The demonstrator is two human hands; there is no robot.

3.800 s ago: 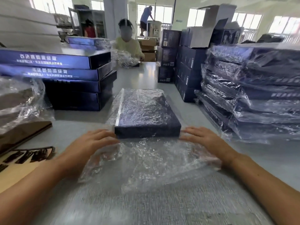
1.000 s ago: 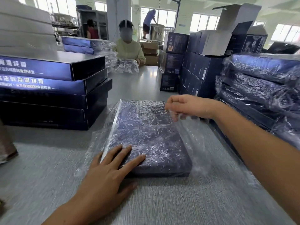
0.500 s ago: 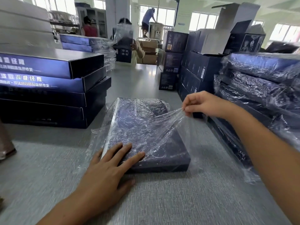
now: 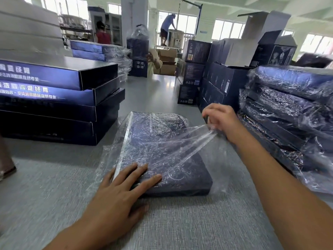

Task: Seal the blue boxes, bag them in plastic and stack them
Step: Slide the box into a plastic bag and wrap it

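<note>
The right hand has drawn the loose flap of the bag farther to the right than half a second ago, and the film now runs taut in long creases from the box top up to it. The fingers are curled, with the bunched edge of the plastic pinched between them. The left hand has not shifted. It lies flat with straight, spread fingers, pressing the near left corner of the box through the film.

The box is flat, rectangular and dark blue with a matte face. It lies in the middle of the table, inside the thin, clear, crinkled bag. A pale strip runs along its left edge. The table top is grey with a fine woven-looking grain.

On the left stands a stack of the same flat boxes, unbagged and glossy. Their long sides carry white Chinese lettering, too blurred to read with certainty. On the right is a pile of bagged boxes, their plastic wrinkled and shiny. Behind it stand dark cartons, some with small white marks and labels too small to read. Across the table, a person holds a bagged box upright.
</note>
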